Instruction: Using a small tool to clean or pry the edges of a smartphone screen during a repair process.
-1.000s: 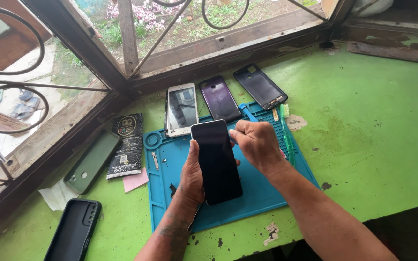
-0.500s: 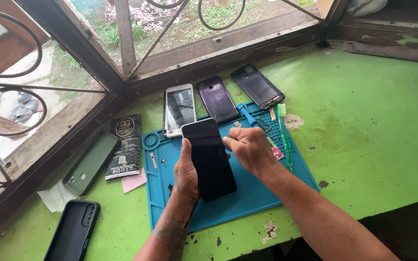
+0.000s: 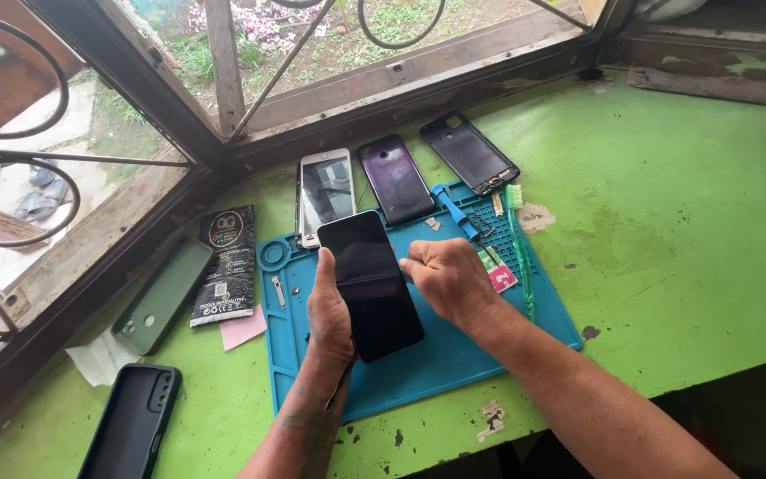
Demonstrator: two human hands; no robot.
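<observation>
My left hand (image 3: 330,310) grips a black smartphone (image 3: 369,282) by its left edge, dark screen up, above a blue work mat (image 3: 454,355). My right hand (image 3: 450,279) is at the phone's right edge with fingers curled, the fingertips touching its side near the middle. A blue screwdriver (image 3: 454,211) lies on the mat just beyond my right hand.
Three phones lie along the mat's far edge: a white one (image 3: 325,191), a purple one (image 3: 395,177) and a black one (image 3: 469,153). A green brush (image 3: 519,248), a black packet (image 3: 227,264), a grey-green case (image 3: 163,295) and a black case (image 3: 131,422) lie on the green table.
Both hands and the phone have stayed together over the mat; my right hand's fingers shifted slightly down along the phone's right edge.
</observation>
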